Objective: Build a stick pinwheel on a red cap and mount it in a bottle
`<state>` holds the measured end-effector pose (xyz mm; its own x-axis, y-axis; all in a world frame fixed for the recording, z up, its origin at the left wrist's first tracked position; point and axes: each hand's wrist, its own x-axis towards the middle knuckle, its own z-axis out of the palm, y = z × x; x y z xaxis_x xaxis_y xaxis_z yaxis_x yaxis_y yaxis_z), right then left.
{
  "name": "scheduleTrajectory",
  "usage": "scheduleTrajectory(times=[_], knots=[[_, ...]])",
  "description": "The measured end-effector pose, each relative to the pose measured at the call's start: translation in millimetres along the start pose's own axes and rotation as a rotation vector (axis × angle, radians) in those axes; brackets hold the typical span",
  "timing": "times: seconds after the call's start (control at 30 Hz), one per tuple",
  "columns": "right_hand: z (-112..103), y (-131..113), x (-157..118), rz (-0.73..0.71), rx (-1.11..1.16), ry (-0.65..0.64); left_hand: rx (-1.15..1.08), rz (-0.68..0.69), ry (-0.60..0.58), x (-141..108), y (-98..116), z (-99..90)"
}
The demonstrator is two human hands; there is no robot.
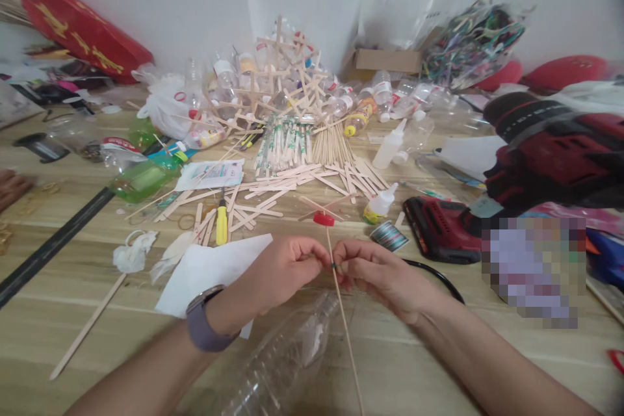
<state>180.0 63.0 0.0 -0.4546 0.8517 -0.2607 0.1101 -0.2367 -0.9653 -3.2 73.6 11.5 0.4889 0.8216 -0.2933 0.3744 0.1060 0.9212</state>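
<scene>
A thin bamboo skewer [347,328] runs from the near edge of view up between my two hands. At its far end sits a red bottle cap [324,218], with crossed wooden sticks [312,207] just behind it. My left hand [297,265], wearing a watch, pinches at the skewer from the left. From the right, my right hand [373,271] has its thumb and fingers closed at the same spot. A small dark green band or tie [334,265] shows on the skewer between the fingertips. Below my hands lies a clear plastic bottle [287,354] on its side.
A red and black cordless drill [550,156] stands close on the right. A small glue bottle [380,203], yellow-handled screwdriver [221,224], white paper [205,273] and loose craft sticks [258,201] surround my hands. Behind are heaped plastic bottles [227,81]. Another person's hand [14,188] appears at far left.
</scene>
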Motion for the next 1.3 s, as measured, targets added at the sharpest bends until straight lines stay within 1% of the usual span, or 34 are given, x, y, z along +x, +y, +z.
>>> scheduleTrajectory(times=[0.07, 0.17, 0.3, 0.37, 0.53, 0.63, 0.73, 0.9, 1.0, 1.3], knots=[[-0.3, -0.6, 0.7, -0.012, -0.026, 0.01, -0.026, -0.022, 0.018, 0.5, 0.4, 1.3], [-3.0, -2.0, 1.5, -0.065, -0.122, 0.058, -0.07, -0.094, 0.04, 0.8, 2.7, 3.1], [-6.3, -3.3, 0.9, -0.15, -0.296, 0.13, -0.236, -0.199, -0.015, 0.8, 4.3, 1.7], [-5.9, -3.2, 0.1, -0.196, -0.37, 0.153, -0.306, -0.235, -0.02, 1.6, 3.0, 0.4], [-1.7, -3.4, -1.8, -0.313, -0.492, 0.169, -0.461, -0.328, -0.018, 5.3, -2.5, -0.2], [-0.5, -4.4, -2.9, -0.34, -0.524, 0.169, -0.516, -0.326, -0.032, 6.7, -4.5, 0.5], [-0.5, -4.7, -3.4, -0.33, -0.521, 0.164, -0.499, -0.307, -0.049, 6.7, -5.1, 0.7], [-0.9, -2.3, -1.2, -0.263, -0.477, 0.149, -0.397, -0.282, -0.03, 4.8, -3.3, 0.1], [-0.7, 0.1, 0.5, -0.24, -0.465, 0.173, -0.355, -0.255, -0.014, 3.7, -1.4, -0.5], [3.7, 0.3, -1.1, -0.284, -0.551, 0.262, -0.241, -0.247, 0.057, 4.3, -0.6, 3.3]])
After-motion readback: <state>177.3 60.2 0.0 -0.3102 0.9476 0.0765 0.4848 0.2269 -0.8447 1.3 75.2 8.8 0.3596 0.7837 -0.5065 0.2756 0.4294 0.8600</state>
